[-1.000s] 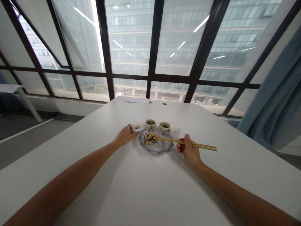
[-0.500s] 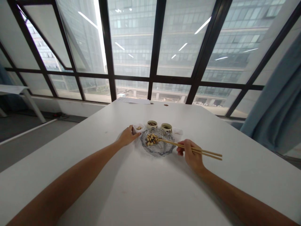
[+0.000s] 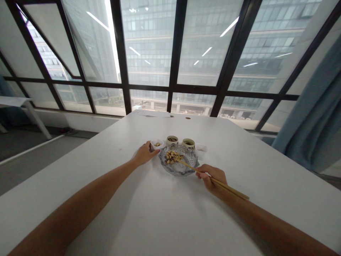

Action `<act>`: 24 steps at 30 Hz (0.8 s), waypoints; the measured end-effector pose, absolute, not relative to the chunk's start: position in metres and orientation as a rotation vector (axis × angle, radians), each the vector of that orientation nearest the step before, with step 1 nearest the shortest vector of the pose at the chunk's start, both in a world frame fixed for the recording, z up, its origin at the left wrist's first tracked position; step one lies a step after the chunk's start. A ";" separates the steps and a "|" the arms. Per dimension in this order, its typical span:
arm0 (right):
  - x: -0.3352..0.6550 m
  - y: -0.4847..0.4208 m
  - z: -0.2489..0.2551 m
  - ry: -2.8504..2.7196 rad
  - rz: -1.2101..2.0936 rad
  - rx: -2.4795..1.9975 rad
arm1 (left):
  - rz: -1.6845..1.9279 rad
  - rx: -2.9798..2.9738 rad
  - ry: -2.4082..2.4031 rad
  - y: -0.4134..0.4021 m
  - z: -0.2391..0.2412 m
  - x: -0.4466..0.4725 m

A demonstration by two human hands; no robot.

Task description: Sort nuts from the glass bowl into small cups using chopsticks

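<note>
My left hand grips the near-left side of a small white dish, which holds a few pale pieces. In my right hand are wooden chopsticks, closed in its fingers. Their tips reach into a scalloped clear glass bowl and touch a heap of mixed seeds or nuts, too small to name exactly. That heap lies in the bowl's left part. Whether the tips pinch a piece, I cannot tell.
Behind the bowl stand two cream cups, a left one and a right one, both with dark contents. A translucent dish sits to their right. Papers lie at the white table's far end, before large windows.
My right hand has turned and shifted slightly left, and the chopsticks now slope more steeply, their tips farther left in the heap. My left hand stays on the small dish.
</note>
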State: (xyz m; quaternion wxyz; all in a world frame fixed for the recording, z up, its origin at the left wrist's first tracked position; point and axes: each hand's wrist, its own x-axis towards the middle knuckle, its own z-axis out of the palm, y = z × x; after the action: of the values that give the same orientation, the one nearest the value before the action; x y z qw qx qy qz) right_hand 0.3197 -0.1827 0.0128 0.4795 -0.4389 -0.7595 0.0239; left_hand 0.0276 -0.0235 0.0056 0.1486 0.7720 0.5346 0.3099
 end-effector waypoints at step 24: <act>0.315 -0.174 0.017 -1.370 0.389 -1.073 | 0.857 2.090 1.578 -0.008 0.013 0.021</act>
State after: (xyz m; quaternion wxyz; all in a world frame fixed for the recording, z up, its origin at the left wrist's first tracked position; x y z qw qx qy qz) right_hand 0.3147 -0.1737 0.0175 0.6284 -0.4680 -0.5976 0.1699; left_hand 0.0209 -0.0080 0.0134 0.1917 0.7445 0.5621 0.3050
